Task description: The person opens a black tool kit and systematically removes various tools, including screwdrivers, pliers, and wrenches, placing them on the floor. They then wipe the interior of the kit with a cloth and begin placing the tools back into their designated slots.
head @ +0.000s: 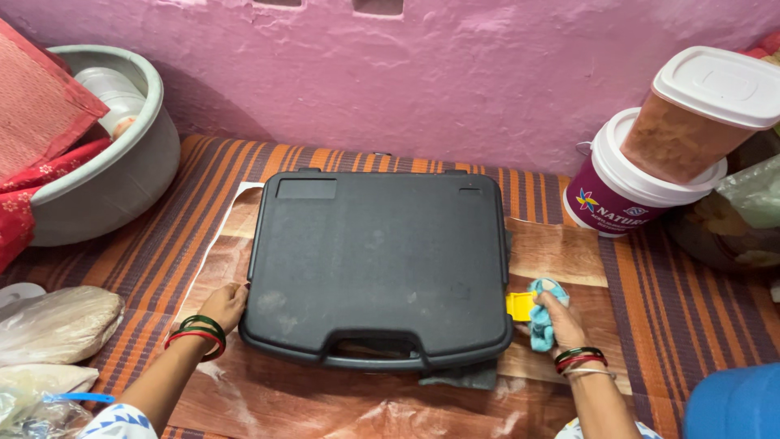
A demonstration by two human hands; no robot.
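Steadying a black plastic case (378, 264) with my flat, open left hand (225, 303), my right hand (555, 319) clamps its grip on a blue cloth (543, 317).

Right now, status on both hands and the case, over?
Left hand flat against the black plastic case, left edge. Right hand gripping a blue cloth by the yellow latch. Case shut, lying flat on wood-grain sheet. Nothing blocking.
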